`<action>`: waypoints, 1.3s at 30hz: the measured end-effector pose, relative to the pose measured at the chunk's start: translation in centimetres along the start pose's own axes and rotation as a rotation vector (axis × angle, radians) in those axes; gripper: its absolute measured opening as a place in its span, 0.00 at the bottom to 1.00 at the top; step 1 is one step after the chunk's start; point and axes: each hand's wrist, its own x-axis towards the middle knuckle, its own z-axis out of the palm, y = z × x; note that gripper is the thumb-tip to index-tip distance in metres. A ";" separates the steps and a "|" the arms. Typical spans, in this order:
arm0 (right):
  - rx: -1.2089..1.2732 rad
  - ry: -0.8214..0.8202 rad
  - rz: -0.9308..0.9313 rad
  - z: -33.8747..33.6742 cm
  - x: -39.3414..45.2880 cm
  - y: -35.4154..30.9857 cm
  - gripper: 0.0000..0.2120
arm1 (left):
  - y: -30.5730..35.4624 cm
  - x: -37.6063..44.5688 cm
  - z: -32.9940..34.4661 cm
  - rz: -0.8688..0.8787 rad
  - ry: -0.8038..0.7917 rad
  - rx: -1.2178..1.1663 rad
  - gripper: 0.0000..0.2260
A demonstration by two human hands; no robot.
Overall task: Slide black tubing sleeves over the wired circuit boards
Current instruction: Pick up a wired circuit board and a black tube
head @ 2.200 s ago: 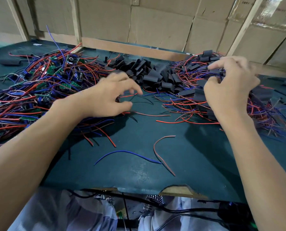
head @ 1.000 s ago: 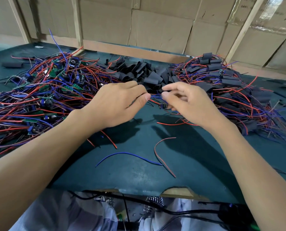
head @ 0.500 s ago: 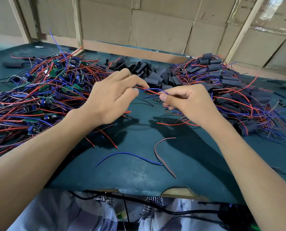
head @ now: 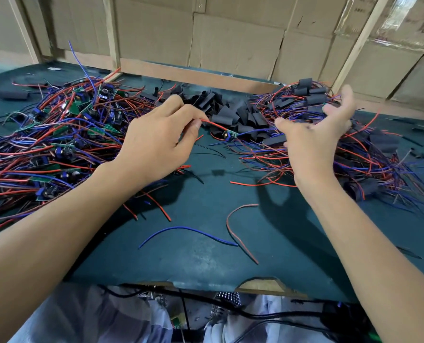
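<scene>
Left hand [head: 154, 147] pinches one board's red wire [head: 212, 124]; right hand [head: 314, 134] spread, seemingly holding nothing.

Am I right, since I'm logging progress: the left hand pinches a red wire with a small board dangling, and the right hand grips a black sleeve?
Not quite. In the head view the right hand is open and holds nothing. The left hand does pinch the red wire with the board.

No text, label, brand or number can be read. Faint dark print marks the taped cardboard box [head: 413, 18] at the upper right, well beyond the fingers, too blurred to make out.
</scene>
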 end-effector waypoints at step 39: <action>0.280 -0.467 0.200 0.4 -0.1 1.1 0.10 | 0.0 13.8 8.9 0.070 -0.852 0.402 0.12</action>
